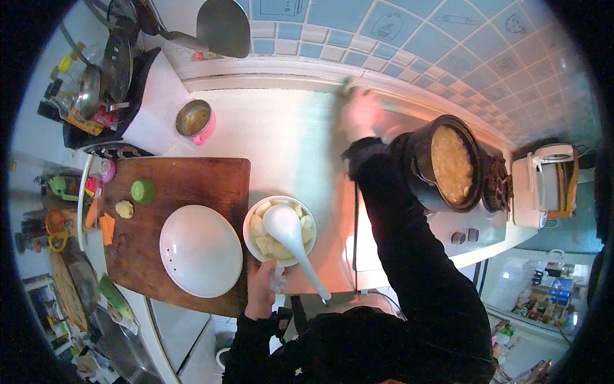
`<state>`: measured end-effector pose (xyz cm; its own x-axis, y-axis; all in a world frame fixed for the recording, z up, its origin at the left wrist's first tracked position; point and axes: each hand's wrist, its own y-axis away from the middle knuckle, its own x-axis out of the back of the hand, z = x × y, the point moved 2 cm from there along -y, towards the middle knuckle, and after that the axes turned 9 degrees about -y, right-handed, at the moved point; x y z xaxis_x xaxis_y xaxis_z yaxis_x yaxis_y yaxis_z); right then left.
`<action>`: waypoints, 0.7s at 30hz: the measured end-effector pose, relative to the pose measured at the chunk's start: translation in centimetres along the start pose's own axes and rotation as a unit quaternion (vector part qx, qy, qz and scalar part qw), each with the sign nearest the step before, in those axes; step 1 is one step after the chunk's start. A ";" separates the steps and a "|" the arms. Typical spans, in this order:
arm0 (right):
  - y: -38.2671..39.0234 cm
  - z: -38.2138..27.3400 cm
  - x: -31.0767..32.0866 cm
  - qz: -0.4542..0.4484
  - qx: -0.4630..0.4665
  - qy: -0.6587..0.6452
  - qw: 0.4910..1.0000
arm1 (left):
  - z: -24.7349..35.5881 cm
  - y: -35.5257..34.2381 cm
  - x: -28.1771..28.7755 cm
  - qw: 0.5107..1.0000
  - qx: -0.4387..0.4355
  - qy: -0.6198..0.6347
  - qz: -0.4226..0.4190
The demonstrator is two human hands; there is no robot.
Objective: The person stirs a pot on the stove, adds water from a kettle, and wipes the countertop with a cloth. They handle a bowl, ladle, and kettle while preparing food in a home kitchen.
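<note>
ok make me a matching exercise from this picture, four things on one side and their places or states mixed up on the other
Things:
1. white spoon
2. dark pot
3. pink cup
4. left hand

Places or states:
A. on the counter, beyond the wooden board
B. at the near edge of the white bowl
C. filled with light-brown food
D. head over the bowl, handle sticking out past its rim

Pairs: 1-D, 2-C, 3-A, 4-B
</note>
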<state>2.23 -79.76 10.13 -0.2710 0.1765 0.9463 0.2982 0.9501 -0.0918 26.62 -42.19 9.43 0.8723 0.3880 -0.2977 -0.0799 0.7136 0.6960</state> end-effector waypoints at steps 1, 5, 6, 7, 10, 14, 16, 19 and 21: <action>-1.3 1.3 0.7 0.033 -0.042 0.000 0.999 | 0.2 -0.2 0.0 1.000 0.006 -0.002 0.002; -2.6 4.1 -1.9 0.102 -0.155 0.011 0.983 | 0.5 -0.4 -0.2 0.999 -0.009 0.031 0.000; -2.2 4.0 -2.8 0.097 -0.085 0.036 0.991 | 0.4 -0.3 -0.2 1.000 0.002 0.028 0.014; -1.9 3.6 -3.7 0.063 -0.027 0.062 0.996 | 0.3 -0.3 -0.3 1.000 0.000 0.027 0.007; 1.1 1.7 -4.4 -0.005 0.095 0.135 0.986 | 0.4 -0.8 -0.8 1.000 -0.016 0.010 0.001; 9.2 0.8 -1.7 -0.056 0.158 0.080 0.983 | 1.0 -2.1 -1.6 0.993 -0.114 -0.022 -0.006; 13.9 2.1 0.2 -0.078 0.186 0.069 0.977 | 1.1 -3.0 -1.8 0.997 -0.080 0.007 -0.002; 20.8 4.9 2.9 -0.126 0.238 0.086 0.959 | 1.8 -4.4 -2.3 0.996 -0.077 0.034 -0.035; 25.9 6.5 4.7 -0.112 0.278 0.056 0.952 | 2.0 -5.0 -2.8 0.995 -0.091 0.028 -0.037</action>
<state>2.76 -52.63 10.16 -0.1623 -0.0460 0.9857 -0.2940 0.9558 -0.0038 25.54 -48.02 8.14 0.8507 0.3586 -0.3843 -0.1061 0.8332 0.5427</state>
